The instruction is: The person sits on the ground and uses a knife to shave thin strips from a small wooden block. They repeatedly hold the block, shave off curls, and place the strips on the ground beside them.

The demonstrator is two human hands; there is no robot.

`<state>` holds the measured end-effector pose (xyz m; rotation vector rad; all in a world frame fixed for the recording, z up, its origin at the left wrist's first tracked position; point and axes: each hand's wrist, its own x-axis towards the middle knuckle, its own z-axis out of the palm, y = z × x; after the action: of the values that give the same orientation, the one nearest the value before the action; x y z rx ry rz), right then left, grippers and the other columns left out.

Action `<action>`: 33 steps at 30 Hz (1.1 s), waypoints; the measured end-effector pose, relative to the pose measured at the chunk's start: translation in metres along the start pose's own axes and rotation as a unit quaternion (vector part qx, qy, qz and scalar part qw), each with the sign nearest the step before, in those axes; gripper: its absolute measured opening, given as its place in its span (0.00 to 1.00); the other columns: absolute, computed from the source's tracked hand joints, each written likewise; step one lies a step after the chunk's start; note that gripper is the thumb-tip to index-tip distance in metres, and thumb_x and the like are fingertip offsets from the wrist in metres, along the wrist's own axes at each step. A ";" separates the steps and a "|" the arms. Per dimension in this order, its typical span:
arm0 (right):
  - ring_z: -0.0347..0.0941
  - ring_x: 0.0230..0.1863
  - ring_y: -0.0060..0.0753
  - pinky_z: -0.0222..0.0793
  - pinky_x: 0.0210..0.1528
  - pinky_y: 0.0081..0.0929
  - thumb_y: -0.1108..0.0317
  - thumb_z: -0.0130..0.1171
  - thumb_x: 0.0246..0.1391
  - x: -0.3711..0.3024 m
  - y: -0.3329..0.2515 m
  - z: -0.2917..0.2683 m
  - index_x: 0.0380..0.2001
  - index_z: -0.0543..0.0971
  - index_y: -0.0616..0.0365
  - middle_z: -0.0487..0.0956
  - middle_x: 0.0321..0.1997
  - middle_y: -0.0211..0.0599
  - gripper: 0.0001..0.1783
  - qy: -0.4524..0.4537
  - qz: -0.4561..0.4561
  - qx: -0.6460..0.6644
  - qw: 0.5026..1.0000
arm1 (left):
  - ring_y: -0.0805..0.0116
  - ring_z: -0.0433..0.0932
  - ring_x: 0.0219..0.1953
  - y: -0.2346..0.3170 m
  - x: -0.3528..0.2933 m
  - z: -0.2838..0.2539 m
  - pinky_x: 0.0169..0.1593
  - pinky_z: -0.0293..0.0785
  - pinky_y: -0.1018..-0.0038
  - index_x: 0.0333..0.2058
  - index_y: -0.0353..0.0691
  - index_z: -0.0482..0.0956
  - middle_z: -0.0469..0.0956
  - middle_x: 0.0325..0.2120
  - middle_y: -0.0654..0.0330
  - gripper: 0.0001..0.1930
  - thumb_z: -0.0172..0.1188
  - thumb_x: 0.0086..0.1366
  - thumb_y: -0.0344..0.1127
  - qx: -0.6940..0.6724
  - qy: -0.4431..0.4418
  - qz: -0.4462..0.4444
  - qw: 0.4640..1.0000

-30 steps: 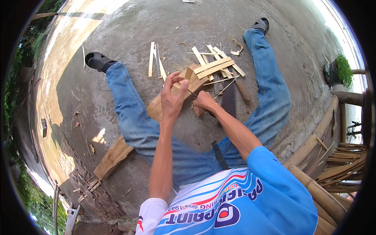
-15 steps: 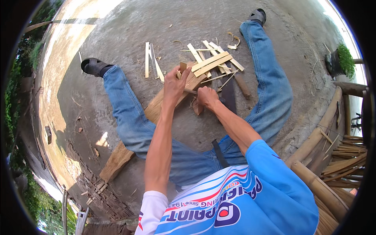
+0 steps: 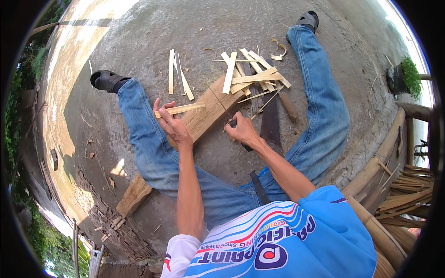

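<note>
My left hand (image 3: 175, 129), palm turned up beside the left knee, holds a pale flat bamboo strip (image 3: 183, 109) between thumb and fingers. The strip points right, over a thick wooden beam (image 3: 211, 111) that lies slantwise between my legs. Right of the beam, my right hand (image 3: 244, 130) is closed round the dark handle of a knife (image 3: 225, 110). Its thin blade slants up and left across the beam, apart from the strip. Several similar strips (image 3: 255, 78) lie in a crossed pile at the beam's far end.
A few more strips (image 3: 171, 72) rest on the concrete floor left of the pile. A dark flat blade-like piece (image 3: 271, 123) and a brown stick (image 3: 287, 105) lie near my right leg. Bamboo poles (image 3: 378, 222) edge the right side; a potted plant (image 3: 408, 76) stands beyond.
My hands have moved apart: the left went left and down with a strip, the right came slightly nearer with the knife. The top strips on the pile now lie at different angles.
</note>
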<state>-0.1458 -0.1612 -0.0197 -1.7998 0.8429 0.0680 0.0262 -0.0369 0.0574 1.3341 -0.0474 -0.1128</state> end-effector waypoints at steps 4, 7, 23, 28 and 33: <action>0.80 0.44 0.63 0.74 0.48 0.49 0.63 0.64 0.61 -0.015 0.001 0.013 0.51 0.69 0.73 0.80 0.41 0.69 0.26 -0.008 -0.057 0.027 0.998 | 0.62 0.80 0.50 0.014 -0.016 -0.007 0.58 0.80 0.62 0.69 0.38 0.66 0.77 0.46 0.54 0.24 0.46 0.82 0.44 0.209 0.032 0.038 0.977; 0.80 0.43 0.64 0.73 0.47 0.49 0.59 0.62 0.65 -0.020 0.011 0.027 0.51 0.69 0.73 0.80 0.39 0.68 0.26 0.020 -0.094 -0.025 0.995 | 0.59 0.86 0.41 0.029 -0.026 -0.011 0.45 0.86 0.64 0.65 0.32 0.72 0.82 0.39 0.48 0.23 0.48 0.81 0.41 0.355 0.005 0.048 0.933; 0.80 0.36 0.65 0.73 0.38 0.50 0.51 0.58 0.70 -0.039 -0.059 0.041 0.43 0.75 0.68 0.83 0.32 0.60 0.25 -0.126 0.027 0.100 0.987 | 0.59 0.81 0.21 0.023 -0.022 -0.018 0.28 0.72 0.61 0.60 0.23 0.75 0.79 0.20 0.46 0.21 0.49 0.78 0.35 0.361 0.011 0.121 0.925; 0.80 0.32 0.61 0.71 0.36 0.48 0.49 0.56 0.70 -0.052 -0.057 0.048 0.36 0.77 0.68 0.80 0.26 0.58 0.26 -0.058 -0.087 0.094 0.990 | 0.59 0.85 0.26 0.035 -0.020 -0.009 0.30 0.76 0.62 0.60 0.22 0.74 0.82 0.22 0.46 0.22 0.48 0.79 0.36 0.436 0.000 0.098 0.894; 0.80 0.30 0.58 0.71 0.35 0.48 0.49 0.56 0.70 -0.061 -0.077 0.035 0.35 0.76 0.69 0.80 0.25 0.59 0.27 -0.092 -0.102 0.042 0.990 | 0.59 0.87 0.30 0.024 -0.014 -0.024 0.33 0.81 0.65 0.60 0.22 0.74 0.84 0.26 0.45 0.22 0.47 0.80 0.37 0.368 0.015 0.067 0.927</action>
<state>-0.1355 -0.0889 0.0553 -1.7612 0.5215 0.0651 0.0161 -0.0071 0.0755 2.0805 -0.1674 0.0525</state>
